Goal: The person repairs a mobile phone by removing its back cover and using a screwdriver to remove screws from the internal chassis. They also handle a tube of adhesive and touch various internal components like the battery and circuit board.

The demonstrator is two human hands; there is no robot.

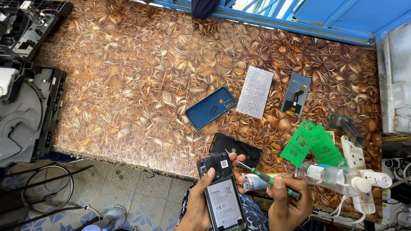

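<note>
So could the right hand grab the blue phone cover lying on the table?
Probably not right away. The right hand is already holding the green-handled screwdriver against the opened black phone. The path over the table to the blue plastic phone cover looks open, though.

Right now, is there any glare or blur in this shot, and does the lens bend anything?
Head view: daylight is even, with soft sheen on the patterned table; the blue rail bows from wide-angle distortion; the opened phone in the left hand and the screwdriver in the right hand look sharp.
</note>
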